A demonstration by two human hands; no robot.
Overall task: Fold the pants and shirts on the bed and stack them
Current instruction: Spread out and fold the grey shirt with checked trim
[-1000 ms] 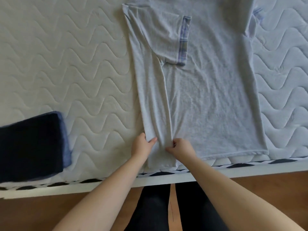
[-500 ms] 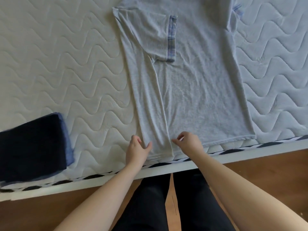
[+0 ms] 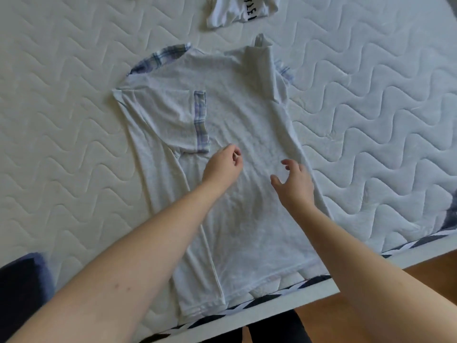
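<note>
Quilted mattress [image 3: 74, 120]: grey shirt [image 3: 247, 120] lies flat at the near edge, left side folded inward. Left hand [image 3: 222, 167] and right hand [image 3: 295, 181] hover above it, fingers relaxed, gripping nothing. Fabric appears light and limp; pinch the right edge at shoulder and hem.

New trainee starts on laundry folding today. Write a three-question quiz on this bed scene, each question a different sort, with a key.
1. True or false: the grey T-shirt has its left side folded inward.
2. What does the right hand hold? A) hem B) sleeve C) nothing
3. Fill in: the white printed garment lies ___ the collar, apart from it.

Key: 1 true; 2 C; 3 beyond. The left hand also holds nothing.
</note>
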